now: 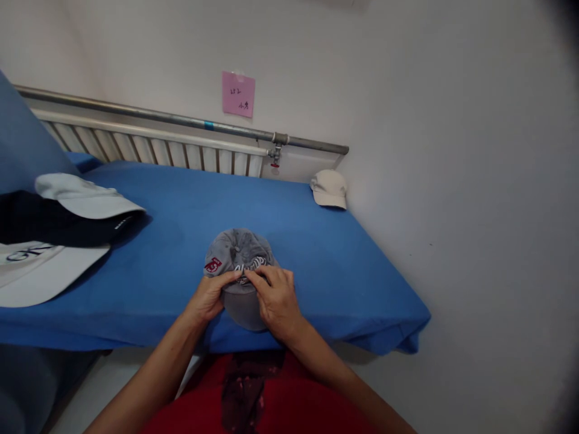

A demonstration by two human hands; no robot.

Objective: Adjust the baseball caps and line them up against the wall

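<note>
A grey baseball cap [246,307] with white lettering and a red patch rests near the front edge of the blue-covered table [217,202], its brim toward me. My left hand [210,295] grips the cap's left side, thumb on the front of the crown and the other fingers hidden beneath. On the right, my right hand [277,298] is closed on the cap's front, with fingertips at the lettering. Both thumbs nearly meet there. The crown looks dented and wrinkled.
At the left lie a pale cap [85,196], a dark cap [49,223] and a white cap [54,277], overlapping. A beige cap [329,188] sits at the back right corner by the wall. Behind run a radiator [176,154], a pipe [158,114] and a pink note [238,94].
</note>
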